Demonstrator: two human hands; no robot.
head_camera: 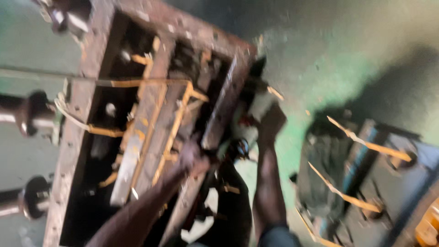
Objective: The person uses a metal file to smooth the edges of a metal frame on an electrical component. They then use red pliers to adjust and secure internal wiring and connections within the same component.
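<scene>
The view is motion-blurred. A large rusty rectangular metal frame fills the left half, with flat metal bars and yellowish strips crossing its inside. My left hand reaches in from below and is closed around the lower end of a grey metal bar inside the frame. My right hand is up against the frame's right edge, beside a dark and white part. The blur hides its fingers. A small dark round part sits between my two hands.
Two round rods with dark collars stick out at the left of the frame. A dark grey and blue machine block with yellowish strips lies on the green floor at the right. A yellow object shows at the bottom right corner.
</scene>
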